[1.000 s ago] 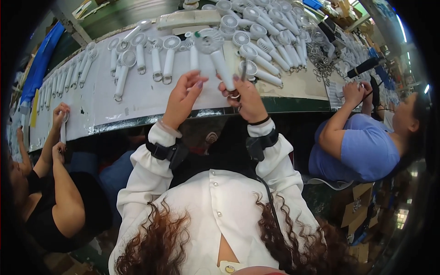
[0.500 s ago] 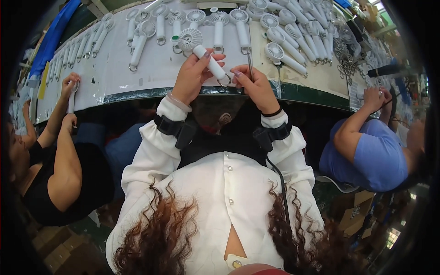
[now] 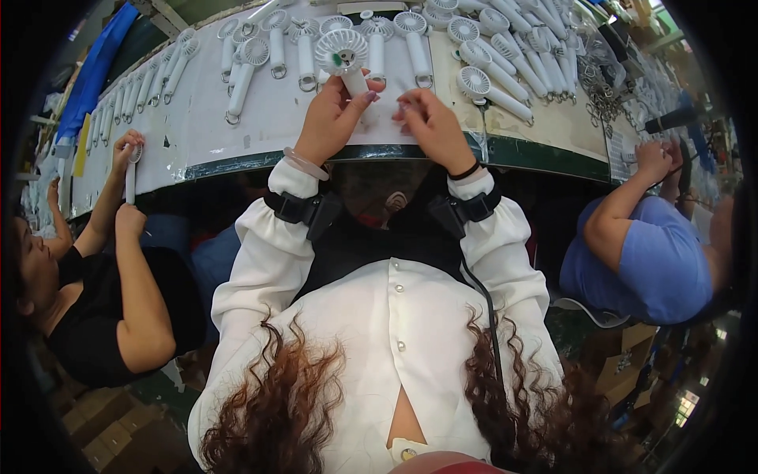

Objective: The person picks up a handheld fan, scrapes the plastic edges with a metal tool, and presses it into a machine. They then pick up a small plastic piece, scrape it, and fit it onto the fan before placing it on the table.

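A white handheld fan (image 3: 342,47) is in my left hand (image 3: 328,118), which is closed round its handle. The fan head points away from me, and its open side shows a small green part and dark spots inside the ribbed cage. My right hand (image 3: 434,130) hovers just to the right of the handle, apart from it, with fingers bent and pinched in. Its fingertips are partly blurred, so I cannot make out what they hold. Several more white handheld fans (image 3: 305,51) with metal rings at their handle ends lie on the table beyond my hands.
The white-topped table (image 3: 205,130) has a dark green front edge. A heap of white fans (image 3: 493,59) covers its right part, with loose metal rings (image 3: 600,99) beyond. One co-worker at left holds a fan (image 3: 131,174); another co-worker (image 3: 647,261) sits at right.
My left hand has turned the fan more upright, its head now higher and to the right. My right hand has come away from the ring end; the thin metal tool it held no longer shows clearly.
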`<state>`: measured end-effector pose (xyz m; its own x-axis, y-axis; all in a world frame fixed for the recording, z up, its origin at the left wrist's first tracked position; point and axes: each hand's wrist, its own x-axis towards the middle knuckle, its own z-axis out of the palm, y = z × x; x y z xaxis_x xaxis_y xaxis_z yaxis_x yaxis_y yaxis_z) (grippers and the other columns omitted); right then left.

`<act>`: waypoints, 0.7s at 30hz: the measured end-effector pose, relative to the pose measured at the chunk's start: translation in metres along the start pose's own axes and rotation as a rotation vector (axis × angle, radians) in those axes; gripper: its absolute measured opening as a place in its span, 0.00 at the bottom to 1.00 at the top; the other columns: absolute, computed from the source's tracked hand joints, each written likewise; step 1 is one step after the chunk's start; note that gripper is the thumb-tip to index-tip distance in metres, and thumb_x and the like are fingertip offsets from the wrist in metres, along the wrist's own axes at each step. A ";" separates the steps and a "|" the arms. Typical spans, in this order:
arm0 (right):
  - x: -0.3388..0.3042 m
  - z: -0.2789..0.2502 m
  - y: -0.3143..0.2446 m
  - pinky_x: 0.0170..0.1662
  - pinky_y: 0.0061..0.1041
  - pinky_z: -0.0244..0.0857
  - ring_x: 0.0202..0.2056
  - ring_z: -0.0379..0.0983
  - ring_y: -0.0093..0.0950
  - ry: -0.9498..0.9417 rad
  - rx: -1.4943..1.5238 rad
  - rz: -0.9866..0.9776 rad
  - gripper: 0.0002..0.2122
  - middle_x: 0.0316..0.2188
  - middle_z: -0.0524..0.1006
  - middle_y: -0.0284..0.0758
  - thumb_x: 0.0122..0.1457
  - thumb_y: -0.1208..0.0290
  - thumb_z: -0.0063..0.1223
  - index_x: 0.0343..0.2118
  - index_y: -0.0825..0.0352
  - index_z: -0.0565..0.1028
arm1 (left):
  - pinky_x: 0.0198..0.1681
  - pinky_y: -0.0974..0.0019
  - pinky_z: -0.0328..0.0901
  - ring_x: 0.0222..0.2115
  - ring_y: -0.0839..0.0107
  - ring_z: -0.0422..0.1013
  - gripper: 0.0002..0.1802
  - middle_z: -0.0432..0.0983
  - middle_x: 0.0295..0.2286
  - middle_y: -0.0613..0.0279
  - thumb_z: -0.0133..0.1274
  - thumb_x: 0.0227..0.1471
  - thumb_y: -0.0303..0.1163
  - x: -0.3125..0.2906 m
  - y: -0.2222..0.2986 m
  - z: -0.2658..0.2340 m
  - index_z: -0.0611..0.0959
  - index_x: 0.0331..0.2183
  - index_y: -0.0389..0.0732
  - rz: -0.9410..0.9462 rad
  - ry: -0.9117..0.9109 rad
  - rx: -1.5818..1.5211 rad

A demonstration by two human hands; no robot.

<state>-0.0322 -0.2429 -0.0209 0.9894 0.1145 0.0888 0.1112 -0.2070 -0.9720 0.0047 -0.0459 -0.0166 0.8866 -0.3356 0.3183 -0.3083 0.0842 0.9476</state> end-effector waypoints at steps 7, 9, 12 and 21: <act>0.007 -0.018 0.016 0.32 0.14 0.63 0.27 0.67 0.13 0.080 0.199 0.020 0.09 0.26 0.75 0.28 0.65 0.70 0.45 0.43 0.69 0.72 | 0.49 0.68 0.65 0.42 0.72 0.72 0.16 0.78 0.41 0.58 0.49 0.60 0.29 -0.014 -0.001 -0.002 0.70 0.48 0.34 -0.035 -0.130 0.194; 0.006 -0.017 0.016 0.31 0.13 0.62 0.26 0.66 0.13 0.083 0.199 0.020 0.09 0.26 0.74 0.27 0.65 0.70 0.45 0.43 0.68 0.72 | 0.43 0.69 0.68 0.39 0.71 0.75 0.14 0.80 0.37 0.59 0.52 0.57 0.30 -0.021 -0.005 0.000 0.74 0.45 0.35 -0.034 -0.130 0.225; 0.007 -0.018 0.018 0.31 0.13 0.62 0.27 0.67 0.13 0.051 0.153 0.000 0.09 0.27 0.76 0.28 0.64 0.70 0.46 0.43 0.68 0.73 | 0.42 0.68 0.68 0.39 0.71 0.75 0.13 0.80 0.37 0.60 0.53 0.56 0.29 -0.022 0.003 0.003 0.76 0.43 0.35 -0.018 -0.146 0.245; -0.007 -0.002 -0.003 0.35 0.13 0.64 0.35 0.72 0.15 -0.125 0.344 -0.169 0.10 0.33 0.78 0.30 0.62 0.72 0.49 0.45 0.69 0.72 | 0.46 0.65 0.68 0.42 0.67 0.73 0.14 0.77 0.38 0.53 0.51 0.59 0.30 -0.009 0.017 0.014 0.68 0.44 0.38 -0.087 0.227 -0.437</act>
<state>-0.0395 -0.2451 -0.0181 0.9385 0.2405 0.2476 0.2133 0.1602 -0.9638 -0.0138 -0.0549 -0.0038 0.9703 -0.1505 0.1895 -0.0994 0.4660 0.8792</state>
